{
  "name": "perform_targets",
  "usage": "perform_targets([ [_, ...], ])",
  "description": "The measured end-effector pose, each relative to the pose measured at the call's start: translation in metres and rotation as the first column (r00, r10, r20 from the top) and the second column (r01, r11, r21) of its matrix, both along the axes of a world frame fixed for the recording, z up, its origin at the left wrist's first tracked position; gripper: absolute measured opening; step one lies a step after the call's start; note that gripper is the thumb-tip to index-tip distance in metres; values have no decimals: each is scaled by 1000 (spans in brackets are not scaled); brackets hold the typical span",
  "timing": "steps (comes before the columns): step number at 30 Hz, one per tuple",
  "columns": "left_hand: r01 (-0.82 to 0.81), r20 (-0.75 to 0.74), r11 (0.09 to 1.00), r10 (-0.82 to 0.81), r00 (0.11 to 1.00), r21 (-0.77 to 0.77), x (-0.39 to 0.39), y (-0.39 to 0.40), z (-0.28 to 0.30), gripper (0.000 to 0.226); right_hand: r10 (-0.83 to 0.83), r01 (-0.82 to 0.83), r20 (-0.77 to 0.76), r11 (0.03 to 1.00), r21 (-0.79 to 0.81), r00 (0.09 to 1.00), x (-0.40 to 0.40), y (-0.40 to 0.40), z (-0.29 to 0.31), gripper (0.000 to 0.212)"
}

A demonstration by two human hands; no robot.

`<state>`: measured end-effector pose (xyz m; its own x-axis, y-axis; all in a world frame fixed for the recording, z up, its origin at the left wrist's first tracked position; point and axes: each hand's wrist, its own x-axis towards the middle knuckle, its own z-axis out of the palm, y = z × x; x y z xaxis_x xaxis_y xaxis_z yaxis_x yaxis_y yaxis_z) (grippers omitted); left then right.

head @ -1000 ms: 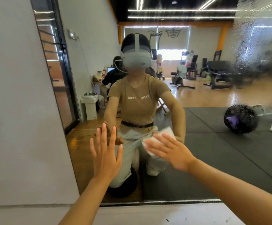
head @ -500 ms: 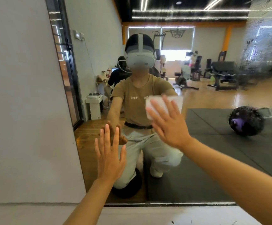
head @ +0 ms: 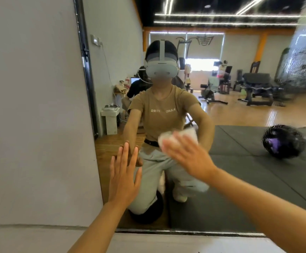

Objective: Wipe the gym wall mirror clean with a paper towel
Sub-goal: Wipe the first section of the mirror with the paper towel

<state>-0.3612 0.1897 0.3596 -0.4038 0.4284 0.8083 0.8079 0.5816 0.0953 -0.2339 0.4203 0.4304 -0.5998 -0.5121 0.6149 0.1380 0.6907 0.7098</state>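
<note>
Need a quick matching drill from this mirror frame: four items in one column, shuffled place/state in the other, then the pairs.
Column A
1. left hand
2. right hand
3. paper towel
4. mirror

Column B
a. white, pinned against the glass under flat fingers
b. droplets or streaks show at its upper right
c. bare, fingers straight, flat on the glass near the mirror's left edge
d. blurred, pressing the wipe to the glass

Pairs: 1-c, 2-d, 3-a, 4-b
</note>
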Motion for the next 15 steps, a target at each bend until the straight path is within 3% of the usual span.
perform_targets([
  [4,11,17,1000,-11,1000,-12,3,-1,0,64,-45,-84,-321,924,-374,946,-15,-22,117,50],
  [8,55,30,998,-54,998,-17,3,-7,4,64,-48,-149,-398,881,-449,916,-23,-33,129,49],
  [11,107,36,994,-107,994,0,2,-10,2,66,35,-154,-287,902,-402,957,-33,-48,66,50],
  [15,142,85,989,-146,986,48,-4,-17,-7,70,33,-21,103,994,-108,994,-29,-51,-51,65],
])
